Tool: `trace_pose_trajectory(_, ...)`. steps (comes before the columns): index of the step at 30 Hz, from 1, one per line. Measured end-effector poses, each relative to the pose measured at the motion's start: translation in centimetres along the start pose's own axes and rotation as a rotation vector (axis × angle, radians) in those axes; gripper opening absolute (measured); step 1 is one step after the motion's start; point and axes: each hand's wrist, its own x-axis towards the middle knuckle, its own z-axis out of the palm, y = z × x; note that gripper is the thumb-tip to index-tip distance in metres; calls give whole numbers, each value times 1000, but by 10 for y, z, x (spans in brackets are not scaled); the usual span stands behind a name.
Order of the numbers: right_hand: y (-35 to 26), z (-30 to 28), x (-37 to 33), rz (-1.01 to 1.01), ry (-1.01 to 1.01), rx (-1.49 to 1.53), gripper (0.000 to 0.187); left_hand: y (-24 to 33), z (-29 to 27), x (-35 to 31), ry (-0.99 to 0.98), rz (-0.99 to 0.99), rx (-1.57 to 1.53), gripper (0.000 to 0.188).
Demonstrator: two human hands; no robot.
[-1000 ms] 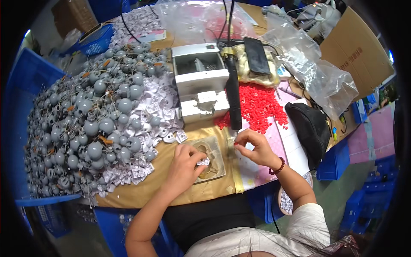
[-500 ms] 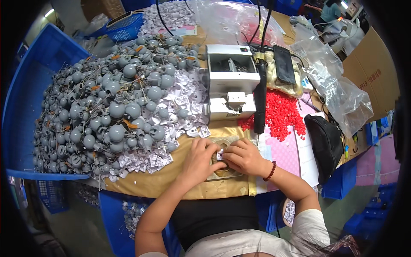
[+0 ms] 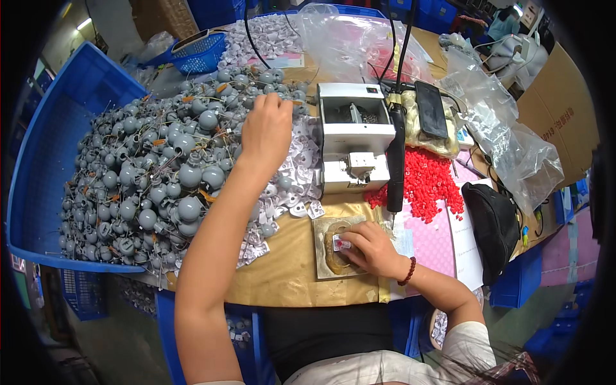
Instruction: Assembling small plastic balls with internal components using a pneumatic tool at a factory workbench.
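My left hand (image 3: 268, 125) reaches over the far right part of a big heap of grey ball-shaped parts (image 3: 189, 174) with thin wires. Its fingers curl down away from view, so whatever they grip is hidden. At the front, my right hand (image 3: 372, 247) pinches a small white plastic piece (image 3: 342, 242) with a bit of red on it. That piece rests over the oval ring of a square fixture plate (image 3: 322, 268), which lies on the brown-covered table.
A white boxy machine (image 3: 356, 131) stands beyond the fixture, with a black power screwdriver (image 3: 396, 167) hanging beside it. Small red parts (image 3: 427, 183) lie to the right, near a black pouch (image 3: 489, 224). White plastic parts (image 3: 298, 170) border the grey heap; a blue bin (image 3: 48, 186) stands left.
My left hand has left the fixture and moved up and left to the heap. The right hand stays at the fixture with the white piece. The whole view has shifted slightly.
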Motion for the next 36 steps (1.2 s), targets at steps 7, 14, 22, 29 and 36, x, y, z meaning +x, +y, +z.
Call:
trace_pose_trajectory(7,-2,-22,8,141,72,299,32,-27,62,36,-144,-69,316,14)
trace_pose_trajectory(14,12,-35,2,217,126,374,25,-18,36,66,-158,-282,-115,19)
trace_pose_trajectory(22,-11,-43,22,193,95,498,18,-30,70,48,-181,17,187,20)
trace_pose_trajectory(29,-5,-53,16,230,92,477,15,-36,32,63,-32,103,117,15)
trace_pose_trajectory(36,-8,-78,30,181,253,413,15,-5,-88,38,189,-85,-401,11)
